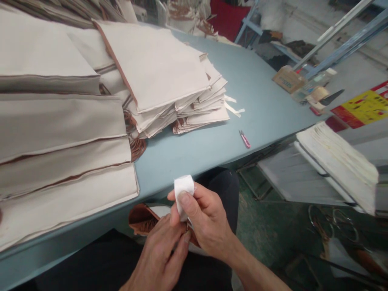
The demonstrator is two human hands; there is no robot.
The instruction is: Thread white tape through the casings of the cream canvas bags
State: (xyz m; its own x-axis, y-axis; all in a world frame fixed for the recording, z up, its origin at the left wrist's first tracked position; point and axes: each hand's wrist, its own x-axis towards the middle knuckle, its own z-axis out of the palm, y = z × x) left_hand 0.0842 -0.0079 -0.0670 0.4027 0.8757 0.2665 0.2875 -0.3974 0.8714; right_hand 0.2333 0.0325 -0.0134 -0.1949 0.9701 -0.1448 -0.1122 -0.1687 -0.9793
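Over my lap, my right hand [209, 220] pinches a folded strip of white cloth or tape [184, 184] between thumb and fingers. My left hand [160, 250] is right beside it, with its fingertips closed just below the strip. A piece with brown and off-white material [142, 220] lies on my lap under both hands. The left fingers are pressed together near its edge. What exactly they pinch is hidden behind the hands.
A blue-green table [169, 157] bears stacked off-white panels with brown edging [160, 64] and larger folded pieces [60, 121]. Pink thread snips [245, 139] lie near its front edge. At right are a small cardboard box [289, 79] and a stack of cream fabric [339, 161].
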